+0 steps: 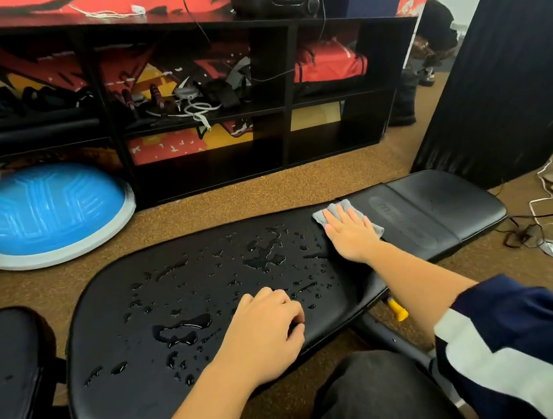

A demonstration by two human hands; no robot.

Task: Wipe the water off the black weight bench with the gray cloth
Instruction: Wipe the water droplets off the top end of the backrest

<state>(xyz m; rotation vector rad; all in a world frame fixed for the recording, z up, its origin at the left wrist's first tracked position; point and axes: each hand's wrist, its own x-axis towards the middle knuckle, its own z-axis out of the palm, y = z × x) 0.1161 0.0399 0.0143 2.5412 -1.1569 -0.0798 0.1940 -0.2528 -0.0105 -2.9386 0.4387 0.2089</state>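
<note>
Right hand (351, 231) pressing gray cloth (332, 211) flat on bench (125, 409).

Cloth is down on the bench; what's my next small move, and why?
Probably sweep the right hand, flat on the gray cloth, leftward along the black weight bench: the water droplets lie left of the cloth, toward the left hand.

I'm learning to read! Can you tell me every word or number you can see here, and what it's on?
No text here reads clearly.
Pressed-in logo on the black weight bench: too blurred to read.
Red wall graphic: shapes only, no letters I can make out.
</note>
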